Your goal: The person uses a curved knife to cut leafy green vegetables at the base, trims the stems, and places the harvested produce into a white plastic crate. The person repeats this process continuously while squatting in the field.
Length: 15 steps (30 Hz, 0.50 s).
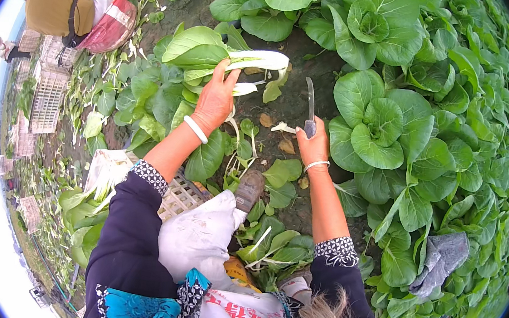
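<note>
My left hand (215,102) has its fingers around a cut head of bok choy (261,59), whose white stalk end points right and whose leaves spread to the left. A smaller white stalk (245,89) sticks out beside the fingers. In my right hand (315,142) is a knife (310,100) with a slightly curved blade; its tip points away from me. A trimmed white stub (283,128) lies close by the right thumb. Loose yellow-green leaf (272,89) hangs under the stalk end. Part of the left palm is hidden.
Growing bok choy plants (380,126) fill the right side. Cut heads lie in a pile (148,95) at left. A plastic crate (179,197) stands by my leg; more crates (48,98) line the far left. Another person (60,5) sits at upper left. Grey cloth (440,262) lies on plants.
</note>
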Motion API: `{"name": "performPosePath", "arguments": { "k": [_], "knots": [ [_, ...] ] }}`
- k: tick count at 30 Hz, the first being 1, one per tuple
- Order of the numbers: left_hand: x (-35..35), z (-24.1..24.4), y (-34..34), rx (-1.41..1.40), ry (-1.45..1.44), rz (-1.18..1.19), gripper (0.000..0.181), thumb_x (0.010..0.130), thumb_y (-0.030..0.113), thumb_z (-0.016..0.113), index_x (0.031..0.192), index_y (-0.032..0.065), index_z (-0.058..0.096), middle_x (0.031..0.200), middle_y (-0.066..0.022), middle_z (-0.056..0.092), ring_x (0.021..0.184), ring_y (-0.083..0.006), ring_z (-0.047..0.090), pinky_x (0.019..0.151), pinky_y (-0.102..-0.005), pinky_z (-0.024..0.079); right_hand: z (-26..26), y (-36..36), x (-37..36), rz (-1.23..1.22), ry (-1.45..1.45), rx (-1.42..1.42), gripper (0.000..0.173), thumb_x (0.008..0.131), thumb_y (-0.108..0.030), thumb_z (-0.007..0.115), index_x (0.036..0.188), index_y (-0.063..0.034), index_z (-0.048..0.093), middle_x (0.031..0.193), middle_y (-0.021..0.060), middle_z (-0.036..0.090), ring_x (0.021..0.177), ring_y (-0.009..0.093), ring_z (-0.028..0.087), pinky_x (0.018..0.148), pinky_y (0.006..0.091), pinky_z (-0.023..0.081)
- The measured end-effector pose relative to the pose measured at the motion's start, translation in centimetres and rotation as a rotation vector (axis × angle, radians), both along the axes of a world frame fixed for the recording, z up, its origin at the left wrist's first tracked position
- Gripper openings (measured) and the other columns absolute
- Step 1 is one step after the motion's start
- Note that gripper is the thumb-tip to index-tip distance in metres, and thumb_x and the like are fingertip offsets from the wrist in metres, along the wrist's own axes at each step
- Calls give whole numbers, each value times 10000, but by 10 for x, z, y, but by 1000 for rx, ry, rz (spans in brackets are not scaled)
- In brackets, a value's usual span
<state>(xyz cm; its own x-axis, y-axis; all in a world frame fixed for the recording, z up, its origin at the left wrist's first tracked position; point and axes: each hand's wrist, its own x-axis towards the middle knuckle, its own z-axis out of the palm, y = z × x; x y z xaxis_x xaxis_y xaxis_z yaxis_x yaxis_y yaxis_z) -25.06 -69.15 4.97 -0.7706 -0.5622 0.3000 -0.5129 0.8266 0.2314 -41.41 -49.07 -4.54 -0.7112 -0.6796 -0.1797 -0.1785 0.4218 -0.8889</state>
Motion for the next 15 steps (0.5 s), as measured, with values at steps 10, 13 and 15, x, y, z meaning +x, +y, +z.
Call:
{"name": "performPosePath", "arguments": {
  "k": [10, 13, 15],
  "knots": [
    [54, 145, 147, 300, 330, -214, 555, 725, -140, 544, 1262, -2, 521, 1296, -208, 434, 1214, -374, 458, 1001, -371, 406, 213, 54, 12, 77, 233, -490, 665, 698, -60, 726, 1314, -90, 478, 1156, 146, 624, 1045, 292, 619, 899, 346, 482],
    [82, 167, 169, 252, 344, -243, 557, 724, -141, 543, 1262, -3, 515, 1292, -206, 426, 1185, -376, 479, 964, -368, 438, 247, 88, 28, 6, 257, -258, 483, 716, -88, 696, 1181, -120, 570, 900, 144, 673, 799, 289, 671, 738, 359, 521],
    [95, 182, 179, 264, 384, -225, 561, 724, -145, 514, 1266, -2, 513, 1277, -204, 446, 1202, -367, 468, 999, -365, 401, 258, 113, 22, -142, 569, -188, 418, 716, -89, 692, 1120, -110, 586, 816, 148, 651, 720, 312, 643, 685, 372, 512]
  ]
}}
